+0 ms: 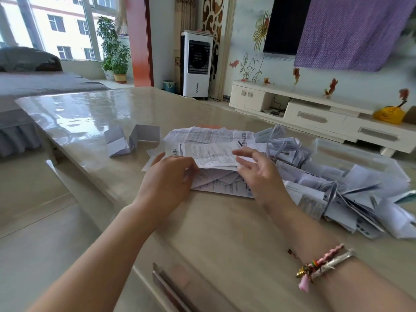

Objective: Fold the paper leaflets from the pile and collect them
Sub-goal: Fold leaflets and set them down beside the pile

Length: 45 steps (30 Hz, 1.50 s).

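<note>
A glossy beige counter (94, 113) was seen from above, with both bare arms reaching forward over it. A pile (209, 140) of unfolded printed leaflets lay at the middle of the counter, sheets overlapping at mixed angles. The top leaflet (213, 155) was raised at its near edge. Its left edge was pinched by the left hand (168, 176), whose fingers were curled under the paper and thumb laid on top. The right hand (258, 172) was held just beside the leaflet's right edge with fingers spread and relaxed; whether the fingertips touched the paper could not be told. Bracelets (324, 264) were worn on the right wrist.

To the right of the pile, a heap (337, 190) of folded leaflets was spread across the counter, reaching toward its right edge, with some pieces resting against a clear plastic box (360, 154). To the left of the pile, two folded white leaflets (132, 140) stood apart from everything else, partly sprung open.

Beyond the counter, a white fan unit (197, 64), a potted plant (114, 50), a low white cabinet (315, 113) and a purple cloth (355, 30) hung over a dark screen (286, 23) were visible.
</note>
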Each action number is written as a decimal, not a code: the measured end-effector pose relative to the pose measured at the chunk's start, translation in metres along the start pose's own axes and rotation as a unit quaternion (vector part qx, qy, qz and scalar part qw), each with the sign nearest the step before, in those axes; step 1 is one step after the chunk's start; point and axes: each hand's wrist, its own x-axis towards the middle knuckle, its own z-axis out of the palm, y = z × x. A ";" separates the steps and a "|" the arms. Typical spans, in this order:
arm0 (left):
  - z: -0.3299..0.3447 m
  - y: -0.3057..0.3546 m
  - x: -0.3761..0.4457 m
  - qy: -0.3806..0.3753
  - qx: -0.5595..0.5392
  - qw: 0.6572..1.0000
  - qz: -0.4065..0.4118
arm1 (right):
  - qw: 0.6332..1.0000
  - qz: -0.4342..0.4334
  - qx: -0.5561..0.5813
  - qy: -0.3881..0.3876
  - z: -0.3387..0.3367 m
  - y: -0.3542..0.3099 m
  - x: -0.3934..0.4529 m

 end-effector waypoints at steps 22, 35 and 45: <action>-0.022 -0.017 -0.014 -0.062 -0.004 0.995 -0.074 | 0.897 -0.125 -0.403 -0.132 0.012 0.016 -0.003; -0.033 0.007 -0.020 0.030 -0.128 0.990 0.048 | 0.922 -0.148 -0.345 -0.098 0.018 0.012 -0.006; -0.040 -0.019 -0.022 -0.056 -0.098 0.993 -0.028 | 0.958 -0.075 -0.231 -0.155 0.012 0.018 -0.006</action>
